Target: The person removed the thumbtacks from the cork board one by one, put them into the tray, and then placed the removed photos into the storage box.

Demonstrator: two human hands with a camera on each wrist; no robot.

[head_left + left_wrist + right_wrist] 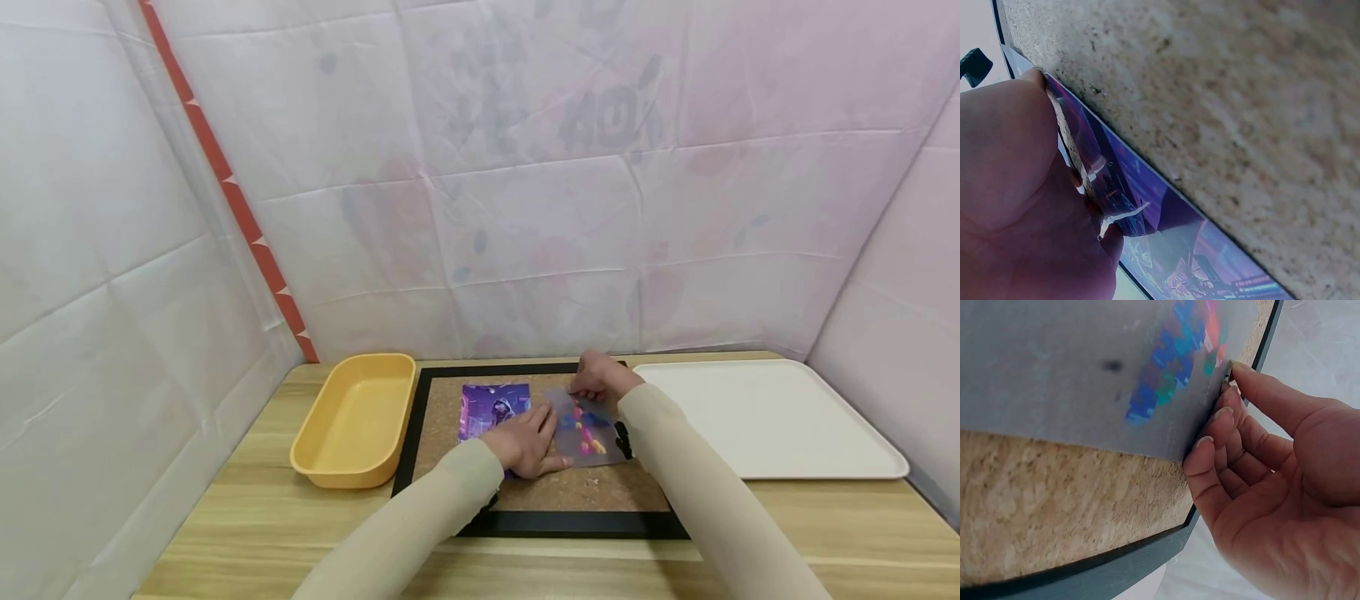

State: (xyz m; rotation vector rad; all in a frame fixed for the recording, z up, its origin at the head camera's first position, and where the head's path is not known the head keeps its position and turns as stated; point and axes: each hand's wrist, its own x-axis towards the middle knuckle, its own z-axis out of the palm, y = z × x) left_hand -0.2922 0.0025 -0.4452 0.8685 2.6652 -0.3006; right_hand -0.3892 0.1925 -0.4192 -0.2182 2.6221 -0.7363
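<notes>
My left hand (525,442) lies with fingers extended over the right part of a purple picture sheet (495,404), its fingertips and thumb touching the left edge of a translucent sheet with colourful print (585,425). Both sheets lie on a cork board (536,497). At the translucent sheet's upper edge, my right hand (600,375) pinches a tiny, pin-like thing (1228,377) between thumb and index finger; most of it is hidden. The other right fingers are curled against the sheet's edge. In the left wrist view, the purple sheet (1210,250) bows up a little beside the palm.
A black frame (570,523) borders the cork board. To its left stands a yellow tray (360,417), and to its right a white tray (772,417). The wooden table (247,500) meets cloth-covered walls (525,250) at the back and sides.
</notes>
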